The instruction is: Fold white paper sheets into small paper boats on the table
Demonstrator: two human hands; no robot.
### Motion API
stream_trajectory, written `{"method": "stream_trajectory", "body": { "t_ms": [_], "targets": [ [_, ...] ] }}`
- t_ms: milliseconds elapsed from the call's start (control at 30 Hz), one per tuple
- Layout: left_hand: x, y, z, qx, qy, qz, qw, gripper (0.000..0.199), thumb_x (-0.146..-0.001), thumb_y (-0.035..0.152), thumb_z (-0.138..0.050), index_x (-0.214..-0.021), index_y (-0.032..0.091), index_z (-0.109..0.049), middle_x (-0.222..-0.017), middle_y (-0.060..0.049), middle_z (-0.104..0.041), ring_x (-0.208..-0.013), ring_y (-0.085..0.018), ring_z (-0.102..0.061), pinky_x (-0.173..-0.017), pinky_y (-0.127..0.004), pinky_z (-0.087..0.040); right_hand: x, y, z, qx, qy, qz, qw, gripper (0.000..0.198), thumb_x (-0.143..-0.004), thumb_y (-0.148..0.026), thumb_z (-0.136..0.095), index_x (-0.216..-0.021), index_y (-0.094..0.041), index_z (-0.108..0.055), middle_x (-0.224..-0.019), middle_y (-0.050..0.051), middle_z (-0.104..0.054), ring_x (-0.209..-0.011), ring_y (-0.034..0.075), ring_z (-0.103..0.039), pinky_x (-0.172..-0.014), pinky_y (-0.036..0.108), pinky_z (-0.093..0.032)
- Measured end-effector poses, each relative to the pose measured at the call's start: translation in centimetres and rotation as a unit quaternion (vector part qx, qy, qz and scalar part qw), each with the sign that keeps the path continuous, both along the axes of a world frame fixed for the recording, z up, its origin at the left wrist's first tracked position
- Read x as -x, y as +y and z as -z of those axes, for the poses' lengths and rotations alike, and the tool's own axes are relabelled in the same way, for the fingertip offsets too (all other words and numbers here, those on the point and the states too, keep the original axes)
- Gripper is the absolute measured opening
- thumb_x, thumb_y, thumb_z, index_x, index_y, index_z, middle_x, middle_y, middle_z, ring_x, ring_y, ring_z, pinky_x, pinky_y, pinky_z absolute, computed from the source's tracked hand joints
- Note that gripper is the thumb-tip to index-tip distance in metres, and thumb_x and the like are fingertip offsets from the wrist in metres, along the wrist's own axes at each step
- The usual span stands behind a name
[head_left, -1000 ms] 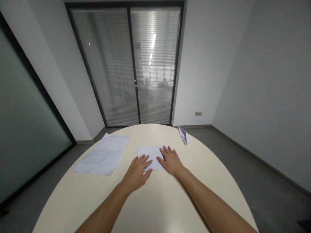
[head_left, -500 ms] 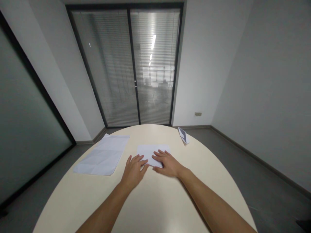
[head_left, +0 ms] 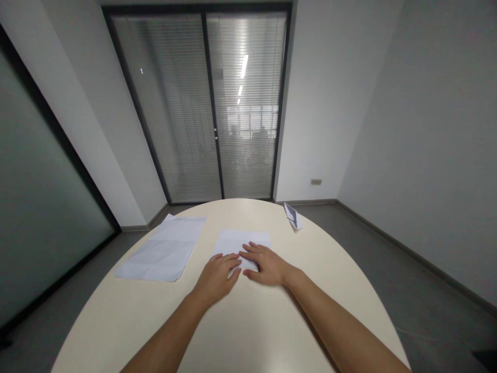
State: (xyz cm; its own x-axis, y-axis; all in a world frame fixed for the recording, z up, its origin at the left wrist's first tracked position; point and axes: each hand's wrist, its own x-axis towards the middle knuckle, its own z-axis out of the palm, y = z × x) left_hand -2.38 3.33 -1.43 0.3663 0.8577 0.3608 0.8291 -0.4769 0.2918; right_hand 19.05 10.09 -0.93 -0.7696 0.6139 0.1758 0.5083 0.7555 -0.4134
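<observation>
From my station I read the counter (head_left: 248, 331) as smooth, with a faint gloss. On its left lies creased, matt paper (head_left: 159, 254); at its middle, a smoother matt sheet (head_left: 236, 239); by its far right edge, a sharply creased paper fold (head_left: 292, 216). Beyond it I see shiny glass (head_left: 250, 171); left of it, a frosted pane (head_left: 39, 217).

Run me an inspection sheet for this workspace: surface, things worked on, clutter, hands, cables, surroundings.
Surface: pale table with a curved edge.
Things worked on: white paper, partly covered by the left hand and right hand.
Clutter: larger white sheets at left; folded paper near the far right edge.
Hands: both palm-down, open, at the paper's near side.
Cables: faint thin line on the floor at right; cannot tell if it's a cable.
Surroundings: glass panels with blinds ahead; pale wall beside them.
</observation>
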Motion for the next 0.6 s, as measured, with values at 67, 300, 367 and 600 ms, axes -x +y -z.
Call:
{"method": "stream_trajectory", "body": {
  "t_ms": [67, 300, 367, 600],
  "targets": [
    [0.14, 0.01, -0.02, 0.000, 0.003, -0.032, 0.999, 0.028, -0.096, 0.029, -0.052, -0.115, 0.024, -0.071, -0.128, -0.007, -0.069, -0.121, -0.023, -0.063, -0.108, -0.046, -0.043, -0.24, 0.19, 0.05, 0.007, 0.016, -0.014, 1.000, 0.066, -0.086, -0.047, -0.063, -0.144, -0.018, -0.053, -0.154, 0.015, -0.041, -0.145, 0.033, -0.035, -0.119, 0.050, -0.029],
    [0.30, -0.05, 0.06, -0.011, 0.018, -0.050, 0.999, 0.031, -0.096, 0.033, -0.052, -0.117, 0.021, -0.070, -0.128, -0.009, -0.069, -0.123, -0.024, -0.061, -0.109, -0.046, -0.043, -0.11, 0.32, 0.04, 0.015, 0.045, -0.004, 0.999, 0.057, -0.087, -0.042, -0.063, -0.137, -0.016, -0.060, -0.147, 0.014, -0.052, -0.140, 0.029, -0.044, -0.117, 0.043, -0.035],
    [0.40, -0.03, 0.27, -0.006, 0.010, -0.036, 0.999, 0.029, -0.096, 0.031, -0.052, -0.115, 0.022, -0.072, -0.128, -0.006, -0.069, -0.122, -0.023, -0.062, -0.108, -0.043, -0.045, 0.21, 0.22, 0.07, 0.012, 0.051, 0.011, 0.999, 0.054, -0.087, -0.041, -0.063, -0.135, -0.016, -0.062, -0.144, 0.014, -0.055, -0.138, 0.028, -0.047, -0.116, 0.042, -0.036],
    [0.50, 0.09, 0.00, 0.029, -0.016, -0.044, 0.998, 0.027, -0.096, 0.029, -0.051, -0.112, 0.025, -0.073, -0.127, -0.002, -0.070, -0.118, -0.021, -0.065, -0.104, -0.037, -0.049, 0.25, -0.24, -0.41, 0.018, 0.046, 0.003, 0.999, 0.054, -0.087, -0.040, -0.062, -0.136, -0.016, -0.061, -0.147, 0.014, -0.052, -0.140, 0.029, -0.044, -0.116, 0.043, -0.036]
  ]
}}
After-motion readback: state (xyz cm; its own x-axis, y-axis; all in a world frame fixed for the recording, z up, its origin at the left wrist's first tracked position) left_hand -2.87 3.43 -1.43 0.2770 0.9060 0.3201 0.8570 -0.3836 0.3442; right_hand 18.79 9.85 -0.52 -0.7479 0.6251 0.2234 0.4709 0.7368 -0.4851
